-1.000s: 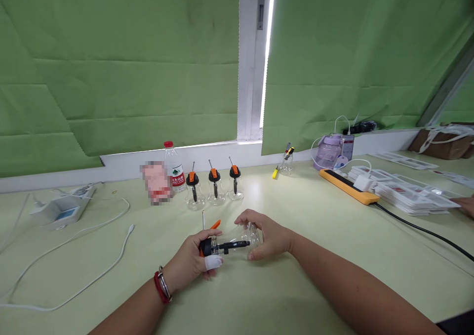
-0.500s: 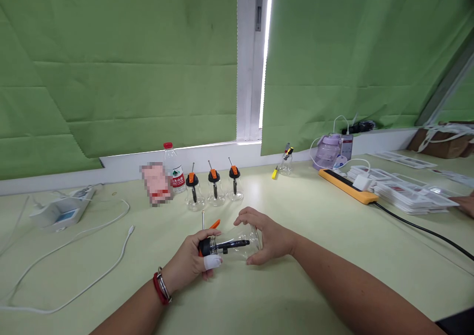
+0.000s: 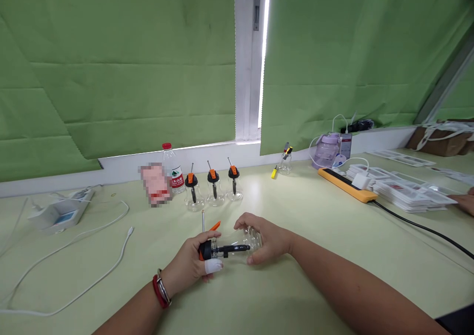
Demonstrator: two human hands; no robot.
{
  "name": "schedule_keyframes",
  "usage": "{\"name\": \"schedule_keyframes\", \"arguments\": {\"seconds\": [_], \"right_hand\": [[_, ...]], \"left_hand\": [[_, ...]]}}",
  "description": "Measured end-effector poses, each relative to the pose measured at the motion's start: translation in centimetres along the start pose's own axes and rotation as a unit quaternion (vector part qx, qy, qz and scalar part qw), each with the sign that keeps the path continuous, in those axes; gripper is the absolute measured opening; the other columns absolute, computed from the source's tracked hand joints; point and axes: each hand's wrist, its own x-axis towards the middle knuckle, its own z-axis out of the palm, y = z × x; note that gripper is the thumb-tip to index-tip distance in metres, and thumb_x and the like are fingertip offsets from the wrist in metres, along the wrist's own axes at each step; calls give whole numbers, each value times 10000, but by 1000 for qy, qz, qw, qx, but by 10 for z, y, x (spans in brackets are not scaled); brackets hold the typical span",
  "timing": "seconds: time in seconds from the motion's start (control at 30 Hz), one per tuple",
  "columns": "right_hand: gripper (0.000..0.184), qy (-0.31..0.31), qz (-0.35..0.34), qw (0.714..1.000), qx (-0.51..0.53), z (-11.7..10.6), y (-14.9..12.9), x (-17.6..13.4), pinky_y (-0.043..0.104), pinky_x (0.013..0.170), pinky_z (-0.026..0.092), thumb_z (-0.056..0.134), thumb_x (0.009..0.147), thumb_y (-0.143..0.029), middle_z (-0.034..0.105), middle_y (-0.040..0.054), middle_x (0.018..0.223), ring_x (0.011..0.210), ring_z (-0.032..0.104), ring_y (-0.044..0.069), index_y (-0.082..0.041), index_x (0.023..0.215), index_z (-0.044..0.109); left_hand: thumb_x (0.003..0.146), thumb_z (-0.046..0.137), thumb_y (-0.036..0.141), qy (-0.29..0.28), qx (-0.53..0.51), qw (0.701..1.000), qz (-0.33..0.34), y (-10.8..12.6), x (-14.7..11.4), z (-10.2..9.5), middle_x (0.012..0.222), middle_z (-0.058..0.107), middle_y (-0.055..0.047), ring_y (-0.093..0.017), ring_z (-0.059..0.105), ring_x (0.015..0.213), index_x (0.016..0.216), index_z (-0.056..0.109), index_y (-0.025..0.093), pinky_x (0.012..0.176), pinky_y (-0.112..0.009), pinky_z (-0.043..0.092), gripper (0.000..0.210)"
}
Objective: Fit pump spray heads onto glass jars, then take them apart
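Note:
A clear glass bottle (image 3: 237, 239) lies on its side between my hands, its black and orange pump cap (image 3: 205, 250) to the left and a black tube inside. My left hand (image 3: 194, 258) is closed around the cap; white tape wraps its thumb. An orange lever and a thin metal spout stick out beyond the fingers. My right hand (image 3: 264, 238) curls round the bottle's base. Behind them stand three similar bottles upright: a left one (image 3: 195, 203), a middle one (image 3: 216, 198) and a right one (image 3: 235, 194), each capped in black and orange.
A water bottle (image 3: 177, 179) stands beside a blurred pink item (image 3: 155, 183). White cables and a white power strip (image 3: 62, 214) lie left. A yellow-handled tool (image 3: 274, 172) lies near a small glass jar (image 3: 285, 167). Rightward are an orange power strip (image 3: 348, 186), stacked cards (image 3: 398, 191) and another person's hand (image 3: 464, 202).
The bottle has turned slightly in my hands, and the tube inside sits a little lower in the view. Both hands keep their hold in nearly the same place.

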Motion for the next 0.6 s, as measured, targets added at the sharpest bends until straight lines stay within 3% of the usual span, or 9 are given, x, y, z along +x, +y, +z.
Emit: {"name": "schedule_keyframes", "arguments": {"seconds": [0.37, 0.6], "right_hand": [[626, -62, 87, 985, 134, 1, 8, 1, 236, 614, 393, 779, 575, -377, 499, -16, 814, 686, 461, 107, -198, 1108, 506], [434, -66, 102, 968, 220, 3, 8, 2, 234, 531, 430, 700, 639, -403, 539, 5, 800, 660, 515, 128, -176, 987, 578]], "left_hand": [[622, 755, 373, -19, 31, 999, 6, 6, -5, 1, 661, 512, 34, -97, 488, 495, 1225, 479, 148, 501, -250, 464, 701], [589, 769, 364, -20, 33, 999, 15, 7, -6, 4, 660, 524, 23, -100, 453, 522, 1224, 509, 138, 513, -242, 432, 723]]}}
